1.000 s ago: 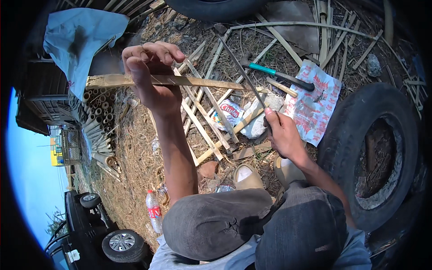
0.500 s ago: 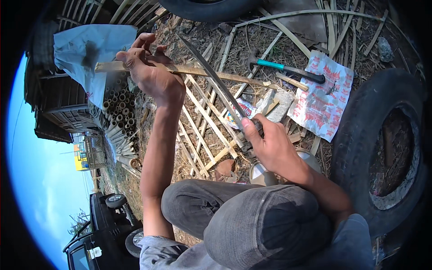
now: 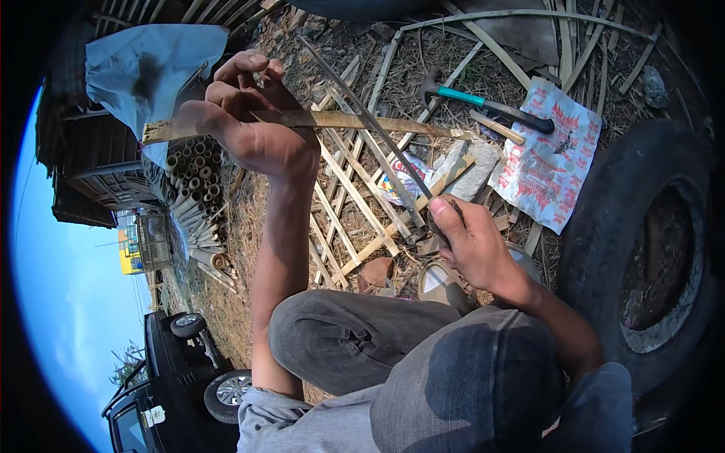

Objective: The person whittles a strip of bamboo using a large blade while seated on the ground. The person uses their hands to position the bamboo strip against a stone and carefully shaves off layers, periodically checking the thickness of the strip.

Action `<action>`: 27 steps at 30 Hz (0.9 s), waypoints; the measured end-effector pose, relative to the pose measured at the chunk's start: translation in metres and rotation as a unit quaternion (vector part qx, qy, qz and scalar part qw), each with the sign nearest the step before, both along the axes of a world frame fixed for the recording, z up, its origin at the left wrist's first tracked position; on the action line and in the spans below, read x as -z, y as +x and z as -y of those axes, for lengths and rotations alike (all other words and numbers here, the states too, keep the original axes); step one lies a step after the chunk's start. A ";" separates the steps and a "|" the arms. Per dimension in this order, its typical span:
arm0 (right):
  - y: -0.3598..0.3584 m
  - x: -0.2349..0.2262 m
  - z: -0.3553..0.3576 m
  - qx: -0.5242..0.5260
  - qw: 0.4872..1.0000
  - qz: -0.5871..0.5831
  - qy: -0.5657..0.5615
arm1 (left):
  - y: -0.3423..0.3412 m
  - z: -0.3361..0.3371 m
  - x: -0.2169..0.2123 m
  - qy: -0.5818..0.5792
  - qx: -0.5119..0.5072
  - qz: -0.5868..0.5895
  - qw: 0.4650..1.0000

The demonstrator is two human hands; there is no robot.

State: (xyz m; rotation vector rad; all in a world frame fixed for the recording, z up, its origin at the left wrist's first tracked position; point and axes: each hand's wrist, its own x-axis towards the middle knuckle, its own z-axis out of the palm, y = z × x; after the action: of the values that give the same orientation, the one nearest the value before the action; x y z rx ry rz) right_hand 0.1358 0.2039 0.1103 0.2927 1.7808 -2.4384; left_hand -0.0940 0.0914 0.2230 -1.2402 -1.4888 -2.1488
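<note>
My left hand (image 3: 264, 136) is raised, its fingers closed around a long, flat bamboo strip (image 3: 377, 124). One end of the strip sticks out to the left past my thumb; the other slants toward a pale stone block (image 3: 477, 172), and I cannot tell whether they touch. My right hand (image 3: 476, 245) grips the handle of a machete (image 3: 326, 69). Its long dark blade points up and left, crossing the strip in this view; whether blade and strip touch is unclear. Below lies a lattice of thin bamboo strips (image 3: 343, 181) on the ground.
A claw hammer (image 3: 462, 96) with a teal and black handle rests partly on a red-and-white printed sheet (image 3: 547, 181). Beside it lies a short wooden stick (image 3: 497, 127). A big tyre (image 3: 593, 234) stands at right. Cut bamboo poles (image 3: 196, 170) are stacked at left; a dark vehicle (image 3: 162, 370) is beyond.
My right hand and the machete have shifted slightly right and down. The left hand has turned a little, its fingers more curled, and the strip's left end sits lower. The whole view has tilted slightly.
</note>
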 end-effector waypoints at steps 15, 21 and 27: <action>-0.018 -0.012 0.008 0.031 0.994 -0.014 0.105 | 0.038 -0.005 -0.001 -0.034 -0.161 0.122 0.979; -0.039 0.025 0.007 0.038 0.988 -0.102 0.112 | 0.021 0.008 -0.004 -0.041 0.016 0.128 0.991; -0.063 0.008 0.034 0.094 0.981 -0.106 0.131 | 0.021 0.001 -0.003 -0.027 0.015 0.143 0.989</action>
State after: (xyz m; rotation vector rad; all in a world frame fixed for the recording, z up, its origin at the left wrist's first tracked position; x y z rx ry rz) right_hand 0.0727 0.1700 0.1022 0.2397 2.2690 -2.4347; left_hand -0.0731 0.0907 0.2258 -1.0071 -1.6563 -2.4028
